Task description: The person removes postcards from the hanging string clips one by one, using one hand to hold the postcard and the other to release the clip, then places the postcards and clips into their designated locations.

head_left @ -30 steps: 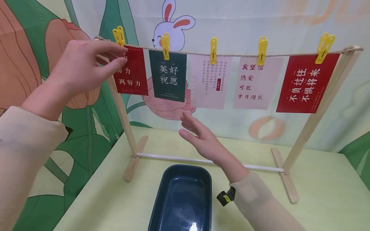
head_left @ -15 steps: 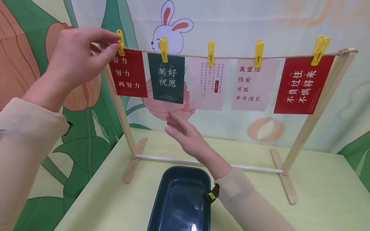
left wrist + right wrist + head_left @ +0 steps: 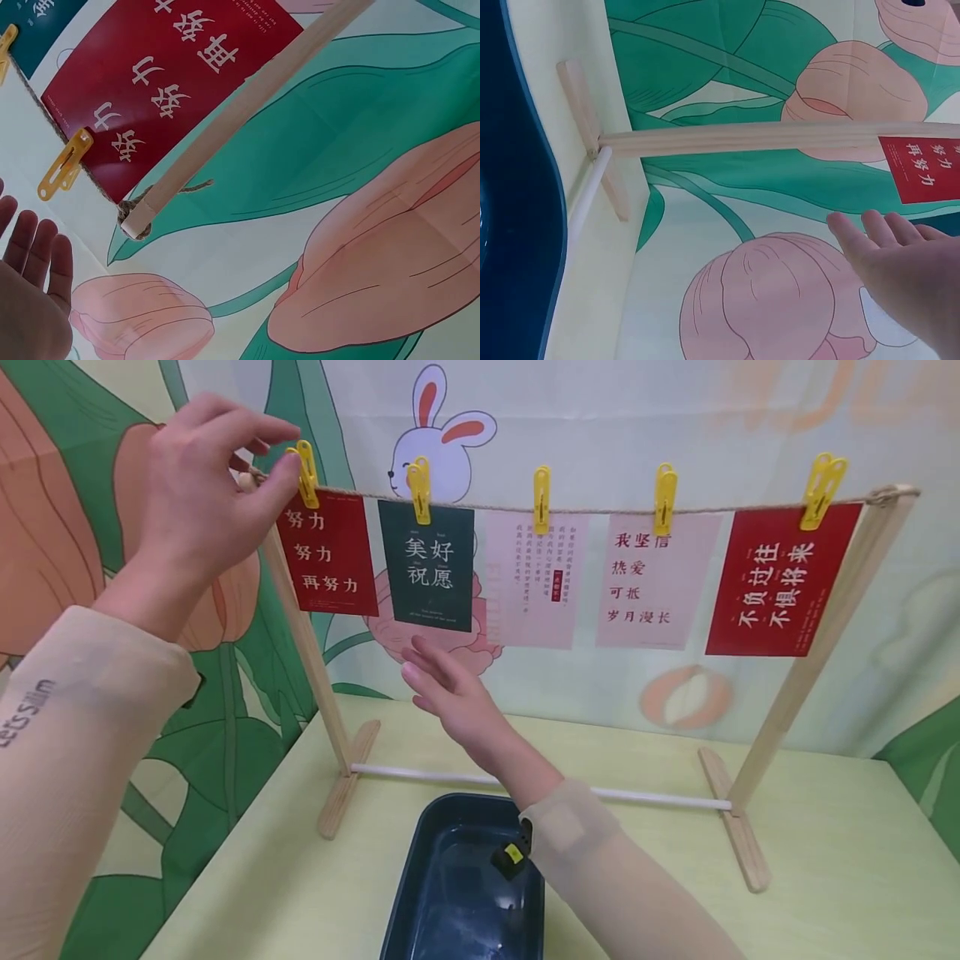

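My left hand is raised at the left end of a rope strung with cards. Its fingers are empty and hover just beside a yellow clothespin; the left wrist view leaves a gap between the fingertips and that clothespin. The clothespin sits on the rope over a red card with white characters. Below a dark green card my right hand is held in the air, holding nothing. Its fingers stretch out fairly straight toward the left, as the right wrist view also shows.
A wooden stand with a right post and a white bottom rod carries the rope. Two pink cards and another red card hang farther right under yellow clothespins. A dark blue tray lies on the table in front.
My left hand has risen from in front of the left red card to the clothespin's level, uncovering the card's writing. My right hand has moved left, under the green card.
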The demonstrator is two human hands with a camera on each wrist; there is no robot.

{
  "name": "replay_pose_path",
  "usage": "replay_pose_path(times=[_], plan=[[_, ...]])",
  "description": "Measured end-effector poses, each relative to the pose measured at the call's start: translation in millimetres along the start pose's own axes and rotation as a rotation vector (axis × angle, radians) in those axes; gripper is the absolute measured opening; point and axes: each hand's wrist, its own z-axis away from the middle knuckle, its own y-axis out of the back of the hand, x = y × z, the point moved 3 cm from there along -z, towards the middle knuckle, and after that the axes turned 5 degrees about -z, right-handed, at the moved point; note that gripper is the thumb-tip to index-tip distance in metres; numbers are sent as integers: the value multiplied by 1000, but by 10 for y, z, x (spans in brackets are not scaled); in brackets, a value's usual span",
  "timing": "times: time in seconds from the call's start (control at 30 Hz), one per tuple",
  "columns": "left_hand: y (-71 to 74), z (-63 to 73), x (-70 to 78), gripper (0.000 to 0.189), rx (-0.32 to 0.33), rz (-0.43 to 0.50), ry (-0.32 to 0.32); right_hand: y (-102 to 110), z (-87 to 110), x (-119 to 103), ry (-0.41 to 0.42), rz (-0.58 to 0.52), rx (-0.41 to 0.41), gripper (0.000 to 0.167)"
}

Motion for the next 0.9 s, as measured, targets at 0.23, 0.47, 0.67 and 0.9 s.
replay_pose_path(times=[0.23, 0.47, 0.67, 0.9], plan=[[-13, -53, -43, 49, -41, 21, 44, -116, -126, 17, -51, -95, 6, 62], [-83, -123, -37, 63, -183, 26, 56, -192, -225, -2, -82, -131, 4, 65], [-148, -164, -31, 65, -251, 25, 65, -244, -291, -7, -110, -222, 3, 65], [-168, -187, -33, 64, -283, 4, 47, -298, -378, 24, -120, -289, 34, 66]])
